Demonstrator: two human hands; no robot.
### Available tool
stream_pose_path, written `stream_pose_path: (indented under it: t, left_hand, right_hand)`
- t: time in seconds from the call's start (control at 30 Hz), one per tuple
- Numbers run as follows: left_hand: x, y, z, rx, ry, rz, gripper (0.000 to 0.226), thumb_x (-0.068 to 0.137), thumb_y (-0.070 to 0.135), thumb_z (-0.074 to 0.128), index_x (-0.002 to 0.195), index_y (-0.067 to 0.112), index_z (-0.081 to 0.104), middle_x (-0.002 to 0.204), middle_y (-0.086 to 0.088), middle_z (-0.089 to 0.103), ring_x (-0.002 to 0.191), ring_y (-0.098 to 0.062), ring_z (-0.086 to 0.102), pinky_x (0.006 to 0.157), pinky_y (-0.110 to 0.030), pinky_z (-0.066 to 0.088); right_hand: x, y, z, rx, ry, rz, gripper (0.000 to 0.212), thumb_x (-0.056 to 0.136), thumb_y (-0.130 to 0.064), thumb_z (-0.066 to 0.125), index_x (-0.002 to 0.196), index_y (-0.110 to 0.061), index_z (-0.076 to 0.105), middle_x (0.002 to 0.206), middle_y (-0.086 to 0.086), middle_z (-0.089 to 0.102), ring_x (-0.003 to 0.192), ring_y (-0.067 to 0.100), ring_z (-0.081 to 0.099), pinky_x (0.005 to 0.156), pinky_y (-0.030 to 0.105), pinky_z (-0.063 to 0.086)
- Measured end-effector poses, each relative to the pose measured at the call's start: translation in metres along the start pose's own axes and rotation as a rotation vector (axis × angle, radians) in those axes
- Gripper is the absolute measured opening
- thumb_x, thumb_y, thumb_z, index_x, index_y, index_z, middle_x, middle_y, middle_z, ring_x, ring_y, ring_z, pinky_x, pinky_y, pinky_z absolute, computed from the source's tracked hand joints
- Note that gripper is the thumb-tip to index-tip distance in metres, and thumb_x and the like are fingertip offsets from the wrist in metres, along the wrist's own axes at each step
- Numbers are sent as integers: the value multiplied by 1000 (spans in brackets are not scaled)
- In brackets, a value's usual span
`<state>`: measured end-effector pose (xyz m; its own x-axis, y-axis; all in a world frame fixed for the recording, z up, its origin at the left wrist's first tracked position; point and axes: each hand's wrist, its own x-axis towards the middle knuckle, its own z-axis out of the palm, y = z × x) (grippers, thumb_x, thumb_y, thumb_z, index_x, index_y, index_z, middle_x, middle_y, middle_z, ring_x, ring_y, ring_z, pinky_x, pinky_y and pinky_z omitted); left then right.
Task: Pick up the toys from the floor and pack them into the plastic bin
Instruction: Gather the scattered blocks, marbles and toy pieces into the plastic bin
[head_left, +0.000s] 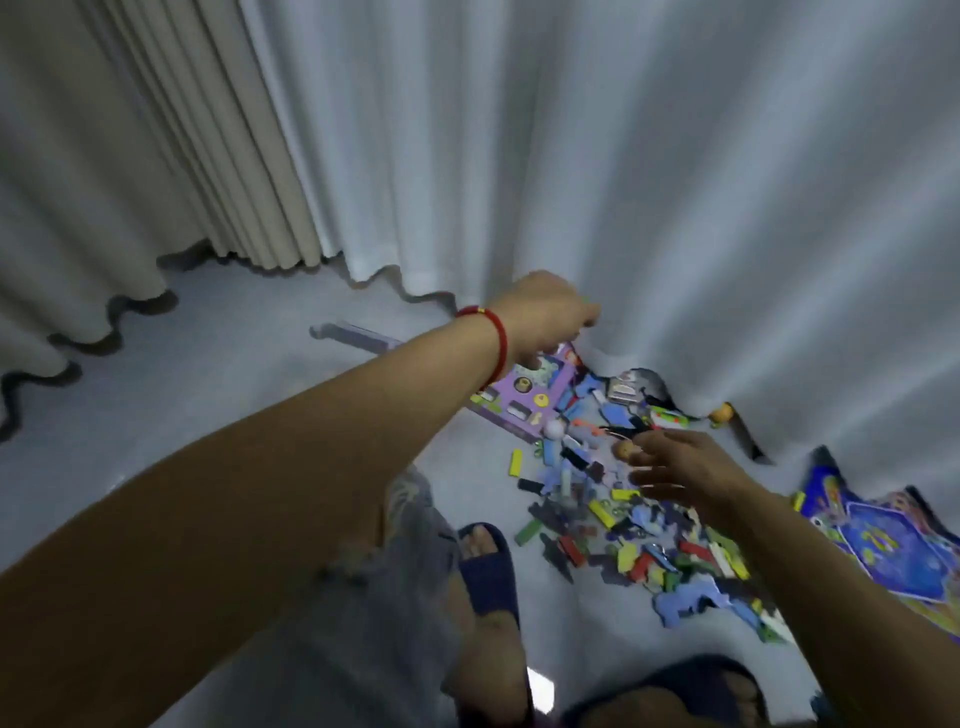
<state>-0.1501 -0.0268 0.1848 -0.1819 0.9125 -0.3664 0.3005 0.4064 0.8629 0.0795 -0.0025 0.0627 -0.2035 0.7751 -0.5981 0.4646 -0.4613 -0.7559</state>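
Left hand (545, 317) reached out over the far end of the toy pile, back of the hand up, fingers curled down toward the hem of the white curtain (597, 182). Its grip was blurred and turned away from the camera; cannot tell whether it pinched anything. A red bracelet (497, 343) sat on that wrist. Right hand (680, 470) hovered low over the middle of the pile, fingers spread and relaxed, grip holding nothing, fingertips just beside a small orange ball (625, 450).

Toys lay on the grey floor (208, 374): a scattered pile of small coloured blocks and puzzle pieces (623, 535) stretched from the curtain hem toward the person's feet. A purple puzzle board (524, 389) lay flat under the left hand, partly covered by pieces at its near edge. A small white ball (554, 429) rested at the board's edge. Another orange ball (722, 413) sat against the curtain hem, apart from the pile. A blue game board (883, 551) lay at the right, touching the pile's edge.

No bin in view. Dark slippers (488, 571) on the feet stood near the pile. Beige curtain (156, 130) hung at the left beside the white one.
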Motion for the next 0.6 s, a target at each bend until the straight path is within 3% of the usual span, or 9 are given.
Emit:
stream_pose_path:
  t: [0.1,0.2,0.27,0.3,0.37,0.4,0.47,0.53,0.6]
  left_hand:
    - [24,-28,67,82,-40,-28,9,82,17,59,78,9,60,74,-8,52,68,-21,48,55,-26,41]
    - [41,-85,113,-6,-65,-310,13,88,16,59,97,7,59,88,-12,57,76,-27,56,60,-27,49]
    - [52,-111,133,-67,-65,-446,17,86,16,59,101,9,55,83,-12,52,65,-27,52,64,-33,50]
    - [61,-118,142,-54,-71,-449,17,85,14,58,101,8,57,82,-11,51,64,-28,52,69,-35,52]
    - [79,-118,156,28,-64,-366,25,86,12,59,110,7,66,96,-12,58,83,-30,62,83,-39,56]
    - [90,-115,161,50,-54,-321,29,86,11,61,113,10,68,105,-12,62,89,-27,62,82,-35,55]
    - [116,-108,168,94,-83,-247,30,83,10,65,112,16,69,117,-9,64,87,-19,59,74,-27,49]
    - [150,-101,171,269,-158,-155,36,80,15,69,116,22,67,127,-4,60,100,-19,58,80,-26,45]
    - [186,-89,175,506,-230,-62,45,79,19,68,123,28,62,132,-3,57,105,-21,59,85,-27,47]
  right_hand:
    - [-8,63,-55,-58,139,105,30,99,-21,56,103,8,59,88,19,62,73,31,60,66,41,48]
    - [-5,118,-81,-124,233,170,34,99,-15,53,106,18,56,82,24,59,71,32,58,63,42,47]
    - [4,134,-83,-152,244,180,29,98,-19,54,101,8,63,83,24,65,69,30,61,64,41,52]
    - [11,137,-82,-169,244,179,24,98,-22,55,97,0,65,83,20,66,67,27,61,66,41,54]
    - [29,138,-81,-243,224,139,19,98,-24,54,98,-9,65,81,11,65,65,23,59,71,45,56]
    - [40,135,-84,-304,193,118,18,98,-24,53,104,-10,63,84,9,66,68,24,61,72,46,56]
    - [66,124,-96,-493,75,83,29,97,-24,53,125,-17,56,106,11,67,87,28,67,81,43,54]
    - [100,104,-119,-749,-40,28,49,97,-27,55,144,-23,43,135,13,58,112,30,61,95,39,48]
    - [138,80,-146,-917,-87,-33,56,97,-31,54,150,-28,34,147,11,48,123,30,55,103,38,43]
